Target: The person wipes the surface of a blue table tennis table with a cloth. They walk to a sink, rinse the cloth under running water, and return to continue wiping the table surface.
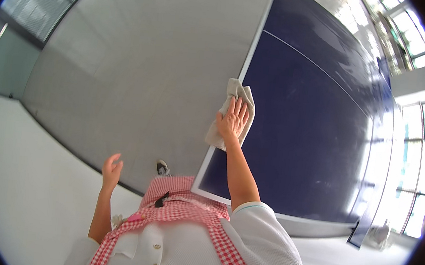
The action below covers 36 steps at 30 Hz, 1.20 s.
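My right hand [233, 120] lies flat on a folded beige cloth [222, 135], holding it down against the edge of a dark blue table-tennis table [303, 153]. The cloth straddles the table's white border [247, 64], with part of it hanging past the edge on the floor side. Out to the left, my left hand [111, 170] is raised in the air with its fingers loosely curled and apart, holding nothing.
Grey floor [138, 66] stretches along the table's left side. A white wall [25, 175] stands close behind my left arm. The table's near corner [195, 189] is right against my red checked apron [181, 203]. Tall windows [413, 161] line the far right.
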Motion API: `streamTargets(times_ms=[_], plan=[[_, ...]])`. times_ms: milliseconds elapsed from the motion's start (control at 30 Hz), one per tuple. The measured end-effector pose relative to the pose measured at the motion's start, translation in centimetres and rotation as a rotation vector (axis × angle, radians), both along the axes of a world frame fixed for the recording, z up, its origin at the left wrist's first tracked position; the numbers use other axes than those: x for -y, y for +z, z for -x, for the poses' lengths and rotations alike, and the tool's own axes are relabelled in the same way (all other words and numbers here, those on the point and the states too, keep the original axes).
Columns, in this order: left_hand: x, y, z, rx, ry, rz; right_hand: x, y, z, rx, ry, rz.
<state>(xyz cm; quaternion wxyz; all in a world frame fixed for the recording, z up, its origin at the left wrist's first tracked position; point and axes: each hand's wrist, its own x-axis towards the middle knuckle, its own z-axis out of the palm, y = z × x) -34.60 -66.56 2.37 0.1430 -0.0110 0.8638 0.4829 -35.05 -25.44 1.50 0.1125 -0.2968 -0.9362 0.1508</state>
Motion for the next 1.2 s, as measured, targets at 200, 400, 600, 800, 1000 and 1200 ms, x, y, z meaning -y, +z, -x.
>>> streamTargets(times_ms=[200, 400, 600, 800, 1000, 1200], plan=[[2.0, 0.8, 11.3, 0.08, -0.131, 0.068, 2.3, -0.3, 0.8, 0.14, -0.146, 0.04], [-6.5, 1.4, 22.4, 0.005, -0.634, 0.041, 3.7, 1.1, 3.1, 0.095, -0.233, 0.044], [-7.4, 0.6, 29.1, -0.085, -0.967, 0.09, 1.4, 1.0, 6.5, 0.108, -0.394, -0.009], [2.2, -2.8, 37.7, 0.4, -0.504, 0.333, -4.1, -0.2, 13.6, 0.145, -0.521, 0.015], [6.6, -2.8, 46.1, 0.676, -0.464, 0.631, -11.8, 0.8, 22.5, 0.184, -0.567, 0.001], [-3.8, -3.4, 59.6, 0.69, -0.333, 0.503, -18.8, 2.1, 31.0, 0.221, -0.675, 0.019]])
